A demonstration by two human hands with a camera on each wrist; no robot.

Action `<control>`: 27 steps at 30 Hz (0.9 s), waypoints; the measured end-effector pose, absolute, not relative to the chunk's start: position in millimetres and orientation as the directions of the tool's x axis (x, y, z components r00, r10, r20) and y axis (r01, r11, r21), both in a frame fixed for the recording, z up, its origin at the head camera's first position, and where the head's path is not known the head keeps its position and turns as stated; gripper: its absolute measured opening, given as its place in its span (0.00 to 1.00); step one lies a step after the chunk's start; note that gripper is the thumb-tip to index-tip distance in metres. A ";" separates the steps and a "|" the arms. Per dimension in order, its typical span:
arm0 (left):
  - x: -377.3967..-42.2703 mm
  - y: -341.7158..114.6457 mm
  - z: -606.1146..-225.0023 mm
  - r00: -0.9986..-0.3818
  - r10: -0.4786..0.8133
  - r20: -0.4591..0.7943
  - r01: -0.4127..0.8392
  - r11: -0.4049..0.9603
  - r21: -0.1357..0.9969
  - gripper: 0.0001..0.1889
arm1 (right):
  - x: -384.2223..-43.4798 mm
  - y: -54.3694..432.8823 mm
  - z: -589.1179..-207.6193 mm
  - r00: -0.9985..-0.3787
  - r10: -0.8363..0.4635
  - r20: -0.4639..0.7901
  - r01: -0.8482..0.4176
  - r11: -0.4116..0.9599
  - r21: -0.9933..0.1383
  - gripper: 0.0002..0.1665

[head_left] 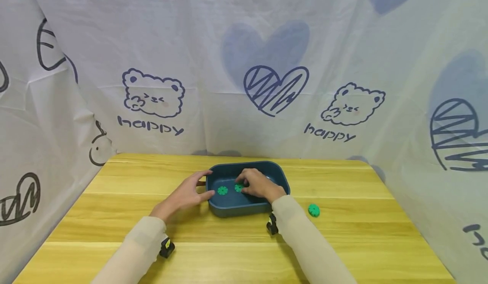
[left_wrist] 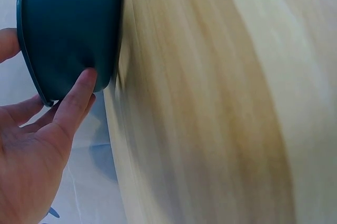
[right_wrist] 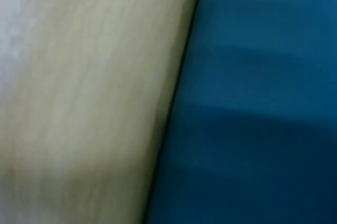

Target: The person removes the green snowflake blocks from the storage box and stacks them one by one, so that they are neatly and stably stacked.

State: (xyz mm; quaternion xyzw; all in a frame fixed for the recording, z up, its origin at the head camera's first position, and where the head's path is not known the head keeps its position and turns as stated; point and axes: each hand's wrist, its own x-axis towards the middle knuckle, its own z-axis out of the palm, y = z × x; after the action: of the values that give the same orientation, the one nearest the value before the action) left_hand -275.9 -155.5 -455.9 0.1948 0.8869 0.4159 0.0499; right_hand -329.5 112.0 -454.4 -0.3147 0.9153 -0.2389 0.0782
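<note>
A dark blue-green rectangular bin point(head_left: 239, 210) sits on the table. My left hand point(head_left: 189, 191) is at its left end, thumb and fingers spread along the rim. In the left wrist view a straight finger of that left hand point(left_wrist: 31, 150) lies against the bin's outer wall point(left_wrist: 68, 29). My right hand point(head_left: 259, 184) reaches over the near rim into the bin, thumb and fingers pinching a small green notched disc point(head_left: 238, 188), partly hidden by the fingers. Left of it another green notched disc point(head_left: 223, 190) lies flat on the bin floor. The right wrist view shows only the bin wall point(right_wrist: 253, 87), blurred.
A third green notched disc point(head_left: 314, 210) lies on the wooden table point(head_left: 366, 237), right of the bin. Behind the table hangs a white printed cloth point(head_left: 213, 119), which also drapes down both sides. Black wrist cameras sit under both cuffs.
</note>
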 end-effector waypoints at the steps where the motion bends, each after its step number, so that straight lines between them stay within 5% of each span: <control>1: -275.9 -155.3 -455.9 -0.919 0.387 0.075 0.305 0.578 0.757 0.38 | -329.4 112.5 -454.3 -0.790 -0.614 0.001 -0.536 0.688 -0.489 0.17; 27: -275.2 -155.6 -455.0 -0.918 0.387 0.082 0.312 0.578 0.754 0.37 | -322.1 125.6 -441.4 -0.772 -0.636 0.008 -0.566 0.681 -0.465 0.11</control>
State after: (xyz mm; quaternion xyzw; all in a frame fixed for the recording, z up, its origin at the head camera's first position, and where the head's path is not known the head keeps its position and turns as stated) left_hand -275.2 -155.6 -455.0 0.1970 0.8872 0.4147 0.0457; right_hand -322.1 125.6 -441.4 -0.3288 0.9135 -0.2267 0.0774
